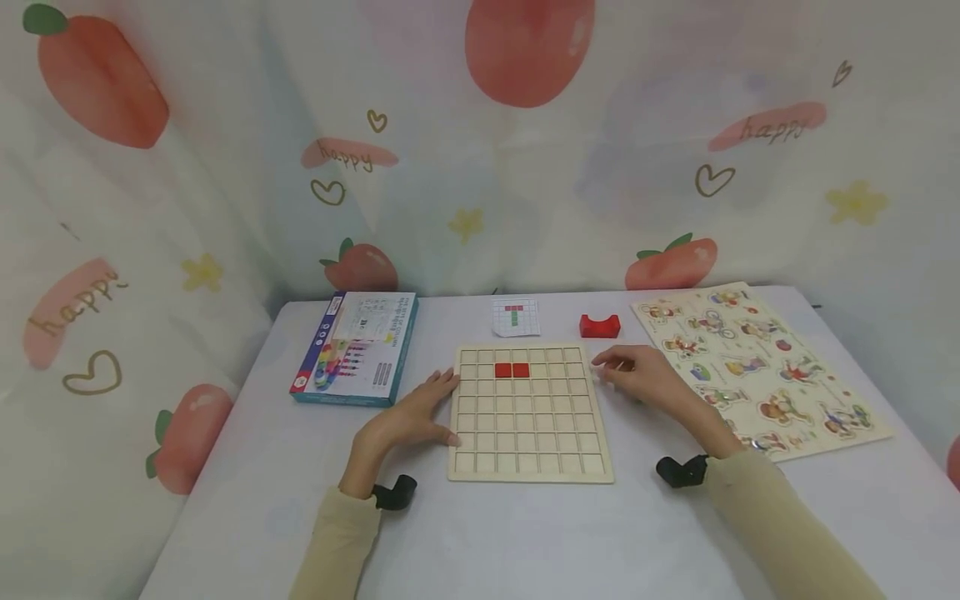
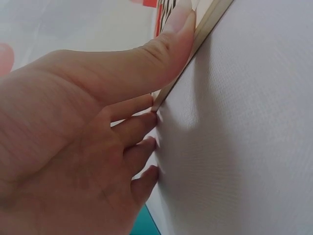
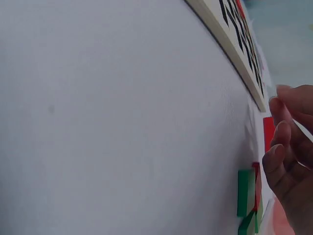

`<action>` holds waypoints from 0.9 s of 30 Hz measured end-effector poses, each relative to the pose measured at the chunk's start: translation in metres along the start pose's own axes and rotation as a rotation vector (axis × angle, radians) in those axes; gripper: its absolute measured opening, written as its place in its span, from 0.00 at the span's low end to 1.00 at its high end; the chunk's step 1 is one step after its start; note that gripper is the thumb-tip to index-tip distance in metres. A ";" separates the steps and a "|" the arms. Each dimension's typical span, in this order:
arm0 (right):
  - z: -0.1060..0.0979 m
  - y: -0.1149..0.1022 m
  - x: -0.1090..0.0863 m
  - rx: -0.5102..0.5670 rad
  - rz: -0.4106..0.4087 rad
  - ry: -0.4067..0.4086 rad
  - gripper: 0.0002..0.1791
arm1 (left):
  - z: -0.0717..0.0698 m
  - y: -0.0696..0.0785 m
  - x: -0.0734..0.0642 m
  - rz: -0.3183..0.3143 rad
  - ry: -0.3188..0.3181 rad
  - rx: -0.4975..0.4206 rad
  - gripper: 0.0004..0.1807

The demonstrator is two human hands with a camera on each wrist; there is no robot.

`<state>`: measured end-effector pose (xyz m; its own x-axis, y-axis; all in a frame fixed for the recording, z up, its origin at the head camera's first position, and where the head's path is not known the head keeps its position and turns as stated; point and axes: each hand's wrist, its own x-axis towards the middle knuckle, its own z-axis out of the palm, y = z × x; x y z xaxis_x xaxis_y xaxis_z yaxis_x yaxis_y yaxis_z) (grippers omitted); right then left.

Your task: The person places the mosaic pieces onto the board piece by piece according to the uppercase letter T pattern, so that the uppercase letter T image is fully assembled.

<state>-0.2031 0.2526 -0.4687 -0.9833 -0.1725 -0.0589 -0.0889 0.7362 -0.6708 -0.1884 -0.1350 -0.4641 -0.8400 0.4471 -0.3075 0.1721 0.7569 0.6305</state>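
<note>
A pale wooden grid board lies flat on the table with two red square tiles side by side in its second row. My left hand rests at the board's left side, its thumb touching the board's edge and fingers spread. Just off the board's upper right corner is my right hand. Its fingers are loosely bent, with the thumb near the index fingertip and nothing visible between them. Green blocks and a red piece show beside that hand in the right wrist view.
Behind the board lie a pattern card with a red and green T shape and a red notched block. A boxed game is at left, and a picture puzzle board at right. A printed curtain hangs behind.
</note>
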 end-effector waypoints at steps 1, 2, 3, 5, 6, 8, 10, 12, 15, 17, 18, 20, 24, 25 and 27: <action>-0.002 0.003 -0.002 -0.005 -0.001 0.005 0.13 | 0.000 0.000 0.000 0.001 0.002 0.000 0.56; -0.004 0.006 -0.004 -0.012 -0.001 0.012 0.13 | 0.001 -0.001 0.000 0.002 0.003 -0.002 0.56; -0.007 0.009 -0.005 -0.016 -0.002 0.016 0.13 | 0.001 -0.001 0.000 0.003 0.003 -0.002 0.56; -0.011 0.015 -0.009 -0.027 -0.002 0.025 0.12 | 0.001 -0.002 0.000 0.004 0.002 -0.001 0.56; -0.013 0.018 -0.010 -0.033 0.002 0.031 0.12 | 0.002 -0.002 0.000 0.006 0.001 0.001 0.56; -0.016 0.023 -0.012 -0.045 0.004 0.044 0.12 | 0.002 -0.002 0.000 0.007 0.000 0.002 0.56; -0.019 0.027 -0.014 -0.051 0.008 0.059 0.12 | 0.001 -0.002 0.000 0.007 0.002 0.002 0.56; -0.022 0.029 -0.015 -0.056 0.006 0.070 0.12 | 0.001 -0.001 0.000 0.009 0.003 0.000 0.56; -0.025 0.030 -0.016 -0.061 0.006 0.066 0.12 | 0.001 -0.001 0.000 0.010 0.007 -0.008 0.56; -0.027 0.031 -0.017 -0.067 0.007 0.053 0.13 | 0.001 -0.001 0.000 0.011 0.008 -0.012 0.56; -0.028 0.032 -0.017 -0.074 0.011 0.047 0.13 | 0.001 -0.001 -0.001 0.012 0.008 -0.013 0.56; -0.030 0.033 -0.017 -0.086 0.021 0.034 0.14 | 0.001 -0.001 0.000 0.015 0.009 -0.013 0.56; -0.033 0.037 -0.017 -0.094 0.033 0.008 0.16 | 0.001 -0.002 0.000 0.018 0.010 -0.010 0.56; -0.033 0.038 -0.017 -0.092 0.035 0.004 0.16 | 0.002 -0.002 0.000 0.018 0.010 -0.011 0.56; -0.034 0.040 -0.017 -0.089 0.036 -0.003 0.17 | 0.002 -0.002 0.000 0.017 0.007 -0.009 0.56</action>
<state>-0.1952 0.3069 -0.4696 -0.9856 -0.1468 -0.0835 -0.0679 0.7970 -0.6002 -0.1880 -0.1358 -0.4668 -0.8407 0.4563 -0.2915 0.1819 0.7450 0.6418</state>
